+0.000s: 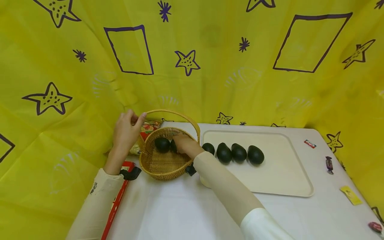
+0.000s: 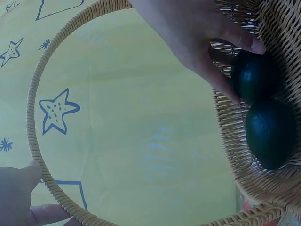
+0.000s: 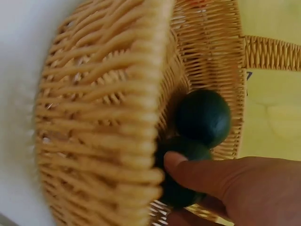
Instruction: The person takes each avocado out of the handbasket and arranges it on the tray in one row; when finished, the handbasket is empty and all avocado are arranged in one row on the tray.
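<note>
A wicker basket (image 1: 163, 173) with a tall arched handle (image 1: 192, 121) stands left of the tray. My left hand (image 1: 124, 131) pinches that handle on its left side, thumb against the cane in the left wrist view. Inside the basket, my right hand (image 1: 187, 145) holds a dark green avocado (image 3: 178, 195) between thumb and fingers, low near the woven wall. A second avocado (image 1: 162, 144) lies in the basket right beside it, the two touching in the left wrist view. The right fingertips are partly hidden behind the held avocado in the right wrist view.
Several avocados (image 1: 239, 153) sit in a row on the left part of a cream tray (image 1: 282, 173). Small wrapped sweets (image 1: 329, 165) lie along the table's right side. A red box (image 1: 120, 193) and colourful packets (image 1: 150, 126) flank the basket. Yellow patterned cloth (image 1: 210, 83) hangs behind.
</note>
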Tool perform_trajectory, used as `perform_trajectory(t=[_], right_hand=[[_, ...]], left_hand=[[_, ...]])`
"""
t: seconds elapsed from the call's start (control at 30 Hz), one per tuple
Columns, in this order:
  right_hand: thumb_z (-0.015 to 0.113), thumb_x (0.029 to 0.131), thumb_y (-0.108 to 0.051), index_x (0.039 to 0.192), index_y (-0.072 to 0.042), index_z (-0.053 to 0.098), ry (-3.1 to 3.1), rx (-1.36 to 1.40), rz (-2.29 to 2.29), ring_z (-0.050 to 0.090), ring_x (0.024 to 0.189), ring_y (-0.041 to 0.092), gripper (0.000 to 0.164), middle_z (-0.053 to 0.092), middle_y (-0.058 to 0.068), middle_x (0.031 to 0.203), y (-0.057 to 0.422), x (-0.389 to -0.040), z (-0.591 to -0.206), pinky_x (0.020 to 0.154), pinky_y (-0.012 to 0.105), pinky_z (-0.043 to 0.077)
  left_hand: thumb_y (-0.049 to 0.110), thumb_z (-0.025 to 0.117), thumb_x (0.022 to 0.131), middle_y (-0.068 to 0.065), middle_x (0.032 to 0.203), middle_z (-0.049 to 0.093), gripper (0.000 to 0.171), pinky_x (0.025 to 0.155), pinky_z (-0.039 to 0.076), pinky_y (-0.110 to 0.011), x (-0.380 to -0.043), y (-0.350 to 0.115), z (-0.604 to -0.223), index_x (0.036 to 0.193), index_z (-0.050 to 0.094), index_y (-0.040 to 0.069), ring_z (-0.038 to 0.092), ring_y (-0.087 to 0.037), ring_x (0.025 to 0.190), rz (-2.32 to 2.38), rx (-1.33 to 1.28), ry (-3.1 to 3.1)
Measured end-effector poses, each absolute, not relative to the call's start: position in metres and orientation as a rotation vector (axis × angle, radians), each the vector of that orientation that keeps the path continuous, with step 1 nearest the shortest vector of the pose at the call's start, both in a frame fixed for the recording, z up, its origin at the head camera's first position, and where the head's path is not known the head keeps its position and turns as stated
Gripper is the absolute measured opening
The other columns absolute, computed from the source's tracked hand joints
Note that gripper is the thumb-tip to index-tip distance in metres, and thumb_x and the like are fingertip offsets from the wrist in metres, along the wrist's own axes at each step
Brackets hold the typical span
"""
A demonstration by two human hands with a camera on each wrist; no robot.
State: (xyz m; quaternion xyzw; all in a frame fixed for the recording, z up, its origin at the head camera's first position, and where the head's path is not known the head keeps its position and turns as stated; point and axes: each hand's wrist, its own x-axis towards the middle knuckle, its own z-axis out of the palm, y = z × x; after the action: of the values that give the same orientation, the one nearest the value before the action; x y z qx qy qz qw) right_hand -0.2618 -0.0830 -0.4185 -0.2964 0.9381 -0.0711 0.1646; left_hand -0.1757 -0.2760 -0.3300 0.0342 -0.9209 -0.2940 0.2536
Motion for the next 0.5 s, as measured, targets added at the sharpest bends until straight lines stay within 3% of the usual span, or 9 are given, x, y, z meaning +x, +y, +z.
perform_trajectory(t=[0.23,0.5], right_hand=[[0.075,0.1,-0.027,0.161,-0.007,0.041,2.642,-0.822,-0.304,0.043,0.149,0.027,0.073,0.046,0.015,0.161,-0.079,-0.2677,-0.4246,0.118,0.038,0.042],[0.075,0.1,-0.023,0.161,-0.007,0.042,2.649,-0.781,-0.354,0.044,0.15,0.028,0.071,0.045,0.016,0.162,-0.0801,-0.263,-0.423,0.118,0.039,0.042]], left_hand=[[0.056,0.053,0.108,-0.02,0.101,0.058,0.055,0.081,0.043,-0.05,-0.176,-0.2762,-0.3322,0.097,0.057,0.002,0.055,-0.037,0.093,-0.799,0.09,-2.49],[0.055,0.054,0.108,-0.019,0.099,0.058,0.053,0.077,0.041,-0.047,-0.1748,-0.2748,-0.3312,0.095,0.056,0.004,0.053,-0.035,0.091,-0.794,0.092,-2.491]])
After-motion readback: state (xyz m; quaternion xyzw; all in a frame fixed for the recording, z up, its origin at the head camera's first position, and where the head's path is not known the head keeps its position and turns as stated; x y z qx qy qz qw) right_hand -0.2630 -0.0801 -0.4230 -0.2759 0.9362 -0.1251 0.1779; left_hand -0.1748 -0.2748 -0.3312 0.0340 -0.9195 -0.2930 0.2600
